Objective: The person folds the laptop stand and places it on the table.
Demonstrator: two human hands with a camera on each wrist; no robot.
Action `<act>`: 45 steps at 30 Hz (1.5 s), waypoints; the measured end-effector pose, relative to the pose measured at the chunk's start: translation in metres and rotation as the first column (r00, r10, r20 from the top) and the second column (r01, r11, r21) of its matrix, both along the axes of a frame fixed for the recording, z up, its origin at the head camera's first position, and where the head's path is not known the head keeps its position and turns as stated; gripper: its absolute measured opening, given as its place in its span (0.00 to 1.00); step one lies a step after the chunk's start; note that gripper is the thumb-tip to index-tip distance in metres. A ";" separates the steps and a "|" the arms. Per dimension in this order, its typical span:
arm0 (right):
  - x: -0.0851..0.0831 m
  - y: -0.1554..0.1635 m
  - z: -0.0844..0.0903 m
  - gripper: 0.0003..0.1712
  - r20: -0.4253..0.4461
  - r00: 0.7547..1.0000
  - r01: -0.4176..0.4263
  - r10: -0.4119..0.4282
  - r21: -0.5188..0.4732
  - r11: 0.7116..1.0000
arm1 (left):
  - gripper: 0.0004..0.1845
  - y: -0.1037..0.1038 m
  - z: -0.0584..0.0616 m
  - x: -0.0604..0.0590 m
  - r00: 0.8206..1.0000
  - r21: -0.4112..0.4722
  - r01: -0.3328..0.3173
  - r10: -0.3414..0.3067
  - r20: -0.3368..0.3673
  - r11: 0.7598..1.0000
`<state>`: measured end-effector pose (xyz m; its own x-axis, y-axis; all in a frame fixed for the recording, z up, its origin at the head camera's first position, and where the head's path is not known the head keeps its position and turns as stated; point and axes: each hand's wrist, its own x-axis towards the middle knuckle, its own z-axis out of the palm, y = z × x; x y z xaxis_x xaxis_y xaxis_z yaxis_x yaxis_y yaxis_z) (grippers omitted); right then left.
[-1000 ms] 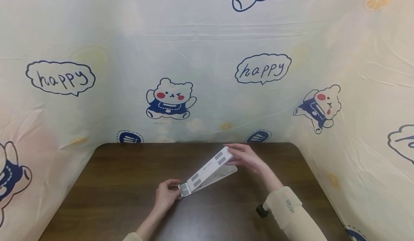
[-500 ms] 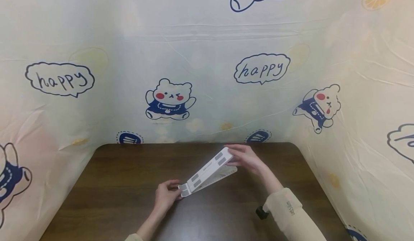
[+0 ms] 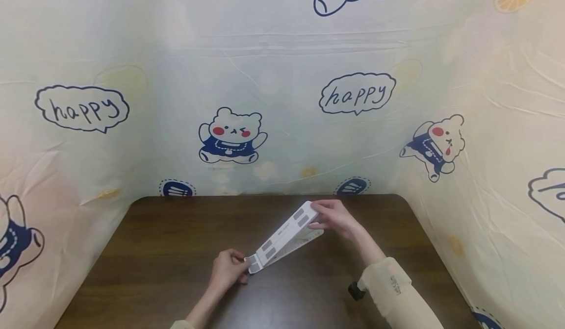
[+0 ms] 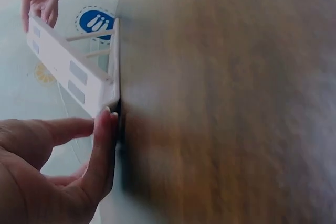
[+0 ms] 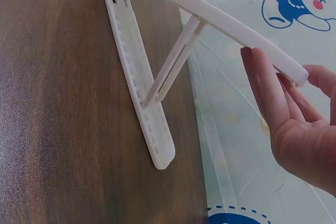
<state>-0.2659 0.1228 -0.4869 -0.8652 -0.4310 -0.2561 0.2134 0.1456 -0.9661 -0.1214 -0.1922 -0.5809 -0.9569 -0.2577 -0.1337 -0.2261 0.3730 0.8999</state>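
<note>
A white folding laptop stand with grey pads is propped on the brown table, its top panel sloping up to the right. Below the panel, the right wrist view shows a notched base rail and a slim double strut linking the two. My left hand pinches the low hinged end between thumb and fingers. At the raised end, my right hand grips the panel, thumb on one face and fingers on the other. The fingertips of the left hand lie right at the stand's corner in the left wrist view.
The dark wooden table has rounded far corners. Behind and on both sides hangs a pale curtain printed with bears and "happy" bubbles. A small black object sits at the right sleeve.
The left hand's fingers have shifted their hold, and the stand's low end has moved slightly right and nearer. The right hand's upper fingers have dropped a little over the raised end.
</note>
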 end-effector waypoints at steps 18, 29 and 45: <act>0.002 -0.001 0.000 0.27 -0.038 0.999 0.016 -0.015 0.011 1.000 | 0.08 0.001 0.006 0.003 0.997 0.103 0.026 -0.034 0.072 0.994; 0.007 -0.001 0.008 0.24 -0.124 0.991 0.059 -0.046 0.104 0.993 | 0.07 0.000 0.006 -0.002 0.996 0.120 0.009 -0.020 0.088 0.993; 0.007 0.005 0.001 0.26 -0.029 0.998 0.061 -0.062 -0.048 0.997 | 0.07 -0.007 0.010 -0.014 0.998 0.047 0.009 -0.012 0.063 0.999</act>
